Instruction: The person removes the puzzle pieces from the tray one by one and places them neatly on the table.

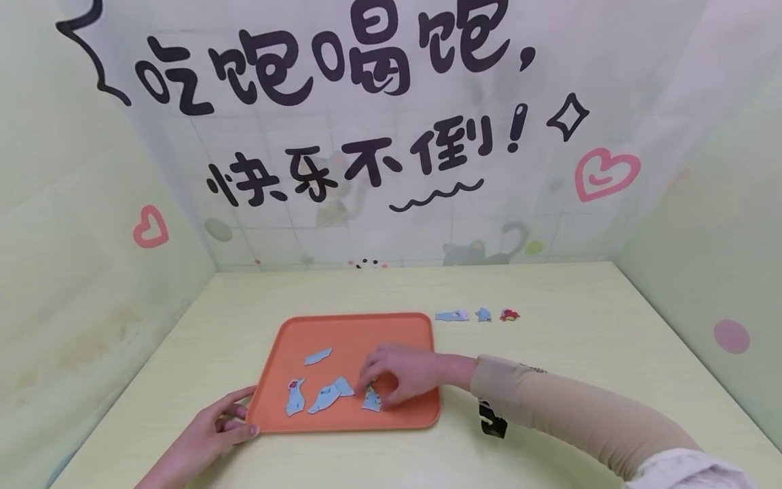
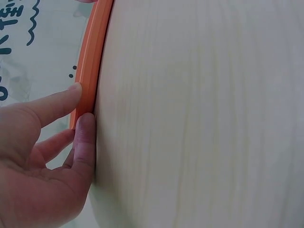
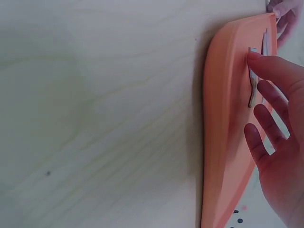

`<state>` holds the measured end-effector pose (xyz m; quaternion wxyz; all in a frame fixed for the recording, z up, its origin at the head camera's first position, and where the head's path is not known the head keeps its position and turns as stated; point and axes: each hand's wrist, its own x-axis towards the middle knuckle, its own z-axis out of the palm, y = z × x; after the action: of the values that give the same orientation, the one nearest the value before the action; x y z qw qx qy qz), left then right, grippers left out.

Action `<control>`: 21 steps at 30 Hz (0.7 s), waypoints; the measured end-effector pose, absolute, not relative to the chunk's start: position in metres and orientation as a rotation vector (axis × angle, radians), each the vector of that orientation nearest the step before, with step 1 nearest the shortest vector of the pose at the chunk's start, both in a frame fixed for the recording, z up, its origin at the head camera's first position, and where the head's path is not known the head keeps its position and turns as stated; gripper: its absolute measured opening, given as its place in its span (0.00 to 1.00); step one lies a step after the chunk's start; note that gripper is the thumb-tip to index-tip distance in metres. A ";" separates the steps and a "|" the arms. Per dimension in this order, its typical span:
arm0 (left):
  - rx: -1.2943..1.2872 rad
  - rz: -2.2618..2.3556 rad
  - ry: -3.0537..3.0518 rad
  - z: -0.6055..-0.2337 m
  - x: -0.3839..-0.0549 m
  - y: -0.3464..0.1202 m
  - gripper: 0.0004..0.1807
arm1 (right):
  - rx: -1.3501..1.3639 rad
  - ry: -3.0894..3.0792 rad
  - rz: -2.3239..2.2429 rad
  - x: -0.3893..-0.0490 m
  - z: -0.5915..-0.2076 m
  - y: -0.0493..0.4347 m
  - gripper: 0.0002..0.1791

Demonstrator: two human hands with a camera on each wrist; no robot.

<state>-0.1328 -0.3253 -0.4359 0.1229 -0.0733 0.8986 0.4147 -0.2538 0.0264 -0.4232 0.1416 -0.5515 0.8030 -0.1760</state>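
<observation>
An orange tray (image 1: 342, 339) lies on the table with several pale-blue jigsaw pieces on it. My left hand (image 1: 216, 429) grips its near left corner; in the left wrist view the thumb (image 2: 73, 92) lies on the rim and other fingers are against the outer side. Over the tray's right half is my right hand (image 1: 406, 375), its fingers spread around a blue-and-yellow jigsaw piece (image 1: 371, 399). In the right wrist view that hand's thumb tip overlaps the piece (image 3: 252, 78), while the other visible fingers are loosely bent and apart.
Left of that piece lie a wide blue jigsaw piece (image 1: 332, 395), a narrow one with a red patch (image 1: 296, 399) and a strip (image 1: 318, 356). Beyond the tray's far right corner are a long piece (image 1: 452, 316), a small blue one (image 1: 484, 314) and a red one (image 1: 510, 314). Printed cloth walls (image 1: 366, 231) surround the table.
</observation>
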 end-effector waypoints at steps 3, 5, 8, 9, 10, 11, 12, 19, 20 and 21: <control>-0.211 1.229 2.610 -0.436 -0.133 -0.326 0.42 | -1.571 2.310 -0.495 -0.253 -0.424 0.027 0.20; -0.213 1.226 2.607 -0.436 -0.133 -0.325 0.42 | -1.547 2.293 -0.507 -0.254 -0.424 0.028 0.20; -0.223 1.225 2.608 -0.436 -0.134 -0.325 0.42 | -1.512 2.267 -0.537 -0.257 -0.424 0.029 0.20; -0.225 1.218 2.614 -0.436 -0.134 -0.325 0.42 | -1.505 2.266 -0.539 -0.258 -0.424 0.030 0.20; -0.226 1.213 2.619 -0.436 -0.134 -0.324 0.42 | -1.503 2.273 -0.533 -0.259 -0.424 0.030 0.20; -0.224 1.216 2.620 -0.436 -0.134 -0.324 0.42 | -1.504 2.284 -0.525 -0.260 -0.424 0.030 0.20; -0.223 1.218 2.621 -0.435 -0.134 -0.324 0.42 | -1.504 2.296 -0.518 -0.261 -0.424 0.031 0.21; -0.236 1.199 2.623 -0.435 -0.133 -0.324 0.42 | -1.512 2.421 -0.414 -0.266 -0.425 0.032 0.30; -0.236 1.196 2.626 -0.435 -0.133 -0.324 0.42 | -1.516 2.433 -0.398 -0.266 -0.425 0.032 0.31; -0.236 1.195 2.627 -0.435 -0.133 -0.324 0.42 | -1.519 2.447 -0.382 -0.266 -0.425 0.032 0.32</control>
<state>-0.1329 -0.3242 -0.4350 0.1227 -0.0811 0.9004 0.4095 -0.2659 0.0319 -0.4246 0.1178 -0.5193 0.8363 -0.1305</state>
